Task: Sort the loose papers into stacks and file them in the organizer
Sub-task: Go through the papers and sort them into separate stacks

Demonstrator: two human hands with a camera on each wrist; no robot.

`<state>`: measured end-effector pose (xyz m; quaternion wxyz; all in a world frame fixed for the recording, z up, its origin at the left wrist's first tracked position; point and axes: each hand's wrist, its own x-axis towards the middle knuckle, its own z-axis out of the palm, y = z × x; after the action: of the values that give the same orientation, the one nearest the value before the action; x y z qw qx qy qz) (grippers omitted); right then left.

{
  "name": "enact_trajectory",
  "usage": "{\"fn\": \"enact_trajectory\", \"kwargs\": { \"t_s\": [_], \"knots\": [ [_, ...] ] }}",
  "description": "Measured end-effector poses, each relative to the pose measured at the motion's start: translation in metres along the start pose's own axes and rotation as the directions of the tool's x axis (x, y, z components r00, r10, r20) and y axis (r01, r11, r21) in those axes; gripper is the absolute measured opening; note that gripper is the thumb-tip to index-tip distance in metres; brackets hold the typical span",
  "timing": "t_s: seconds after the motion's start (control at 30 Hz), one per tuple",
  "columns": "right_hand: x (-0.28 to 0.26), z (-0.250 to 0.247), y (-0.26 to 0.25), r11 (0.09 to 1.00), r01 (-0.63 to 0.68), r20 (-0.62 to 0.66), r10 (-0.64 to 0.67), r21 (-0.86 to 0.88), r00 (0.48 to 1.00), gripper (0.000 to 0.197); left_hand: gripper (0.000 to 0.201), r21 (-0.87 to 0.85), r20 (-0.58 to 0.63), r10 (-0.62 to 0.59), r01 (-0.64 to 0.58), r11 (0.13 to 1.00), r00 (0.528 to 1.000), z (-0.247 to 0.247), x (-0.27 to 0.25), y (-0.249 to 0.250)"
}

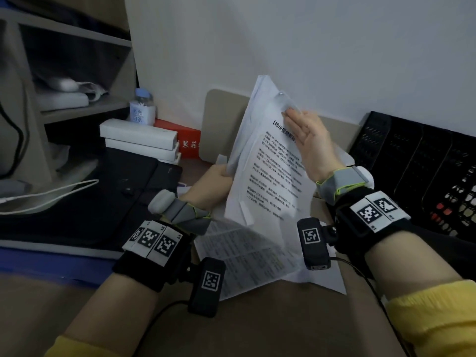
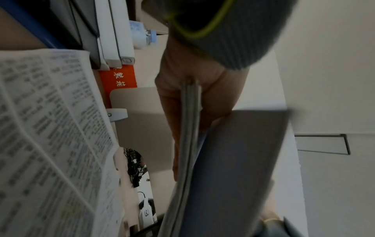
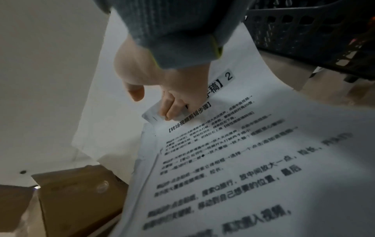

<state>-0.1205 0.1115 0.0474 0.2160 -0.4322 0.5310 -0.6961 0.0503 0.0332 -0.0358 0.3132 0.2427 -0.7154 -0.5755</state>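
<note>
A sheaf of printed papers (image 1: 268,161) is shown held upright and tilted above the bench (image 1: 231,328), in front of the pale wall (image 1: 334,47). The sheaf is gripped at its lower left edge by the left hand (image 1: 213,181), whose fingers are curled round the stacked sheet edges, as confirmed in the left wrist view (image 2: 194,99). The right hand (image 1: 311,140) is laid against the front sheet near its top; in the right wrist view the fingertips (image 3: 172,110) are seen pressed together on a small clear slip at the heading, with the thumb held apart from the paper. Whether the slip is pinched or merely pressed cannot be told.

More loose sheets (image 1: 247,256), printed in dense columns, are seen lying flat on the bench beneath the raised sheaf and between the 2 wrists. A black perforated organizer (image 1: 417,166) is set at the right, against the wall, just beside the right wrist. At the left, 2 white boxes (image 1: 139,140) are stacked on a dark case (image 1: 85,202), with a red box (image 1: 188,143) and a small bottle (image 1: 143,106) behind them. A white cable (image 1: 51,194) is draped over the dark case.
</note>
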Motion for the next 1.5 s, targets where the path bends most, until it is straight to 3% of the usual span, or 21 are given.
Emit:
{"fn": "enact_trajectory", "kwargs": {
  "t_s": [0.13, 0.27, 0.43, 0.57, 0.67, 0.77, 0.87, 0.97, 1.1, 1.2, 1.3, 1.4, 1.5],
  "knots": [
    [0.003, 0.002, 0.024, 0.984, -0.033, 0.086, 0.049, -0.176, 0.995, 0.054, 0.029, -0.038, 0.008, -0.098, 0.098, 0.994, 0.995, 0.0, 0.004, -0.001],
    [-0.01, 0.009, 0.04, 0.934, 0.01, 0.273, 0.094, -0.356, 0.957, 0.081, 0.027, -0.075, 0.004, -0.128, 0.128, 0.989, 0.992, 0.003, 0.005, 0.001],
    [-0.006, 0.013, 0.055, 0.768, 0.174, 0.395, 0.111, -0.617, 0.912, 0.078, 0.032, -0.226, -0.005, -0.172, 0.166, 0.96, 0.985, 0.005, 0.005, -0.001],
    [-0.004, 0.016, 0.058, 0.614, 0.155, 0.276, 0.107, -0.774, 0.955, 0.075, 0.027, -0.327, -0.014, -0.175, 0.161, 0.931, 0.985, 0.003, 0.005, 0.0],
    [-0.005, 0.018, 0.059, 0.56, 0.059, 0.159, 0.133, -0.827, 0.978, 0.08, 0.04, -0.323, -0.065, -0.148, 0.119, 0.939, 0.987, 0.002, 0.008, 0.0],
    [-0.009, 0.021, 0.059, 0.562, 0.034, 0.136, 0.14, -0.826, 0.981, 0.081, 0.042, -0.24, -0.083, -0.115, 0.092, 0.966, 0.99, 0.004, 0.007, 0.0],
    [-0.009, 0.025, 0.06, 0.539, 0.034, 0.138, 0.152, -0.842, 0.979, 0.078, 0.038, -0.264, -0.041, -0.087, 0.074, 0.962, 0.995, 0.006, 0.005, -0.001],
    [-0.007, 0.026, 0.058, 0.643, -0.025, 0.128, 0.19, -0.765, 0.973, 0.077, 0.031, -0.311, 0.012, -0.05, 0.051, 0.949, 0.999, 0.003, 0.003, 0.0],
    [-0.012, 0.03, 0.054, 0.652, -0.06, 0.157, 0.268, -0.756, 0.95, 0.07, 0.018, -0.312, 0.027, -0.066, 0.071, 0.947, 0.997, 0.002, 0.002, 0.001],
    [-0.014, 0.029, 0.061, 0.592, -0.099, 0.132, 0.334, -0.8, 0.933, 0.082, 0.012, -0.31, 0.01, -0.08, 0.079, 0.947, 0.997, 0.003, 0.003, -0.001],
    [-0.019, 0.018, 0.06, 0.566, -0.151, 0.093, 0.379, -0.811, 0.921, 0.051, 0.02, -0.322, 0.01, -0.093, 0.091, 0.942, 0.996, -0.001, 0.003, 0.0],
    [-0.024, -0.01, 0.067, 0.525, -0.291, -0.028, 0.452, -0.8, 0.892, 0.067, 0.026, -0.35, -0.001, -0.092, 0.086, 0.933, 0.996, -0.005, 0.003, 0.003],
    [-0.026, -0.034, 0.08, 0.536, -0.501, -0.168, 0.551, -0.68, 0.818, 0.089, 0.03, -0.403, 0.042, -0.076, 0.087, 0.911, 0.996, -0.005, 0.001, 0.006]
  ]
}}
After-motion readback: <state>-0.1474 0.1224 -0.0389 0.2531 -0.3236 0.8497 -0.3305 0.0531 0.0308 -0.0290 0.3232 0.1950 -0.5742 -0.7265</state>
